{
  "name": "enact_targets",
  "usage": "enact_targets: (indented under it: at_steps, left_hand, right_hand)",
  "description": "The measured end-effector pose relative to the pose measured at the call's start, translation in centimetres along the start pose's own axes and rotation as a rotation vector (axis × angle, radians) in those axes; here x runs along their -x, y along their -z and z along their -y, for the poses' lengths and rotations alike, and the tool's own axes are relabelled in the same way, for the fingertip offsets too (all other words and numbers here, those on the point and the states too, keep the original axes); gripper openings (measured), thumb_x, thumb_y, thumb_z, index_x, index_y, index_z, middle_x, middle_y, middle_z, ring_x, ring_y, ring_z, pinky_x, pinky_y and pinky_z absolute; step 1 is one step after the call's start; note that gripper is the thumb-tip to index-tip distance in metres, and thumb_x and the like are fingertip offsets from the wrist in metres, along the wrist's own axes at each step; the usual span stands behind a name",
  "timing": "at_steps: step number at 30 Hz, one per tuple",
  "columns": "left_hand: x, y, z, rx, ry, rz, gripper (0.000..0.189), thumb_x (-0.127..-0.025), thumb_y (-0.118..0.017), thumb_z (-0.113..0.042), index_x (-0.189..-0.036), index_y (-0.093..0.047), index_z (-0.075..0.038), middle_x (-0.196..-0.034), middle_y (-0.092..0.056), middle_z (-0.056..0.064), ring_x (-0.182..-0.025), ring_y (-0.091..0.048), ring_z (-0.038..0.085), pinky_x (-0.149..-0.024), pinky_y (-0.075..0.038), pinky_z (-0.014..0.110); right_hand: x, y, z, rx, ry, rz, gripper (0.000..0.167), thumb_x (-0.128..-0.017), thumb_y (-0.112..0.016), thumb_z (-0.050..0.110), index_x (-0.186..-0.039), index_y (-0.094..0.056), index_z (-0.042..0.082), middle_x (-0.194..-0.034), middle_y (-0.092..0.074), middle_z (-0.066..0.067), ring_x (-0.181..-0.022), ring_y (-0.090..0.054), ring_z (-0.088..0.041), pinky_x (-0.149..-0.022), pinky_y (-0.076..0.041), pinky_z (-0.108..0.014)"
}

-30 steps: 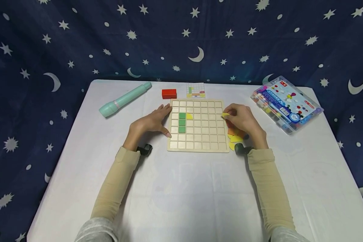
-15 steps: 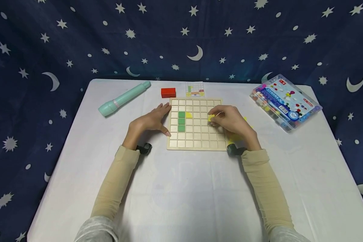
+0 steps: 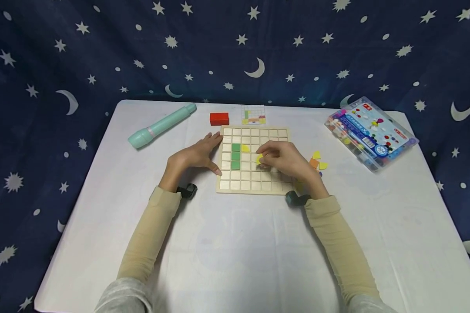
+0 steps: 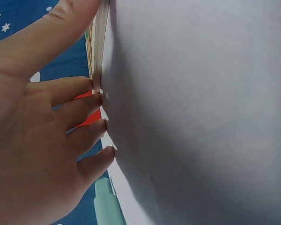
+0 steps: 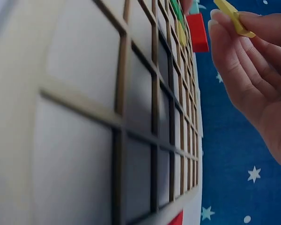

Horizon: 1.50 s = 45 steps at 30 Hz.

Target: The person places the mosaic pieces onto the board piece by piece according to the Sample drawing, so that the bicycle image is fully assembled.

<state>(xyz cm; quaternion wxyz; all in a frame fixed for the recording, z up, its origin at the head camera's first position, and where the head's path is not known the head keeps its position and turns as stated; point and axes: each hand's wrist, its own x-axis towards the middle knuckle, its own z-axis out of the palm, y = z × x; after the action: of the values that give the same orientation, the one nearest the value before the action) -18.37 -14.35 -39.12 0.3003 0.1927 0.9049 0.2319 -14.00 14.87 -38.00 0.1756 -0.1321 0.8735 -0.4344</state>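
A wooden grid board (image 3: 250, 185) lies flat on the white table. On its left part sit several green square tiles (image 3: 236, 156) in a column, with a yellow quarter-round tile (image 3: 245, 148) right of the top one. My left hand (image 3: 196, 154) rests along the board's left edge, fingers spread; in the left wrist view its fingertips (image 4: 99, 101) are right at the frame. Over the middle of the board, my right hand (image 3: 286, 160) pinches a yellow tile (image 5: 235, 18) between thumb and fingers, raised above the grid in the right wrist view.
Behind the board are a red block (image 3: 219, 119) and a printed pattern card (image 3: 253, 114). A mint-green tube (image 3: 160, 127) lies at back left, a clear plastic case (image 3: 372, 134) at back right. Loose tiles, including an orange one (image 3: 314, 163), lie right of the board, partly hidden by my right arm.
My right hand has moved left from the board's right edge to above its middle, carrying the yellow tile, uncovering some loose tiles. The left hand has stayed in place.
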Motion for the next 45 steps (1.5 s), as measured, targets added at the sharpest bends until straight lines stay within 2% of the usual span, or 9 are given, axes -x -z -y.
enact_targets:
  at_steps: [6,13,21,30,38,45]
  left_hand:
    - [-0.2,0.3,-0.1,-0.019,0.02,0.006,0.127,-0.074,-0.094,-0.032,-0.167,-0.01,-0.012,-0.175,0.001,0.004,-0.162,0.008,0.026,-0.13,-0.007,0.051]
    - [-0.5,0.5,0.0,-0.023,0.044,0.022,0.128,-0.073,-0.094,-0.031,-0.167,-0.009,-0.013,-0.175,0.001,0.004,-0.161,0.009,0.024,-0.13,-0.007,0.051]
    - [-0.3,1.3,0.0,-0.035,0.061,0.035,0.126,-0.075,-0.093,-0.034,-0.167,-0.008,-0.013,-0.175,0.001,0.005,-0.161,0.008,0.026,-0.13,-0.007,0.053]
    - [-0.7,2.0,0.2,-0.065,0.079,0.058,0.124,-0.077,-0.091,-0.038,-0.167,-0.008,-0.014,-0.175,0.002,0.005,-0.162,0.008,0.026,-0.129,-0.008,0.054]
    - [-1.6,2.4,0.0,-0.092,0.059,0.086,0.123,-0.079,-0.09,-0.036,-0.167,-0.006,-0.013,-0.175,0.005,0.003,-0.161,0.008,0.025,-0.13,-0.007,0.051]
    - [-1.6,2.2,-0.4,-0.088,0.032,0.097,0.125,-0.08,-0.09,-0.037,-0.167,-0.004,-0.011,-0.174,0.008,0.005,-0.161,0.01,0.026,-0.131,-0.006,0.049]
  right_hand:
    - [-0.5,-0.9,0.6,-0.075,-0.015,0.039,0.021,-0.095,-0.071,0.01,-0.116,-0.075,0.007,-0.094,-0.076,-0.01,-0.082,-0.073,-0.027,-0.079,-0.054,-0.03]
    - [-1.2,-1.8,0.7,-0.059,-0.009,0.053,0.015,-0.095,-0.072,0.013,-0.109,-0.076,0.011,-0.09,-0.075,-0.008,-0.078,-0.071,-0.028,-0.078,-0.055,-0.034]
    - [-2.1,-2.5,1.4,-0.041,0.014,0.077,0.012,-0.094,-0.074,0.014,-0.106,-0.077,0.013,-0.095,-0.076,-0.004,-0.082,-0.068,-0.027,-0.074,-0.054,-0.033]
    - [-3.2,-3.5,2.4,-0.003,0.077,0.165,0.015,-0.092,-0.076,0.011,-0.106,-0.078,0.009,-0.098,-0.078,-0.004,-0.089,-0.072,-0.018,-0.087,-0.055,-0.034]
    - [-3.8,-4.6,3.2,0.003,0.069,0.232,0.009,-0.091,-0.075,0.005,-0.098,-0.079,0.007,-0.086,-0.077,-0.005,-0.077,-0.07,-0.017,-0.076,-0.052,-0.027]
    - [-4.4,-5.2,3.6,0.006,0.074,0.279,0.01,-0.091,-0.07,-0.001,-0.098,-0.078,0.002,-0.086,-0.077,-0.01,-0.075,-0.073,-0.019,-0.071,-0.056,-0.025]
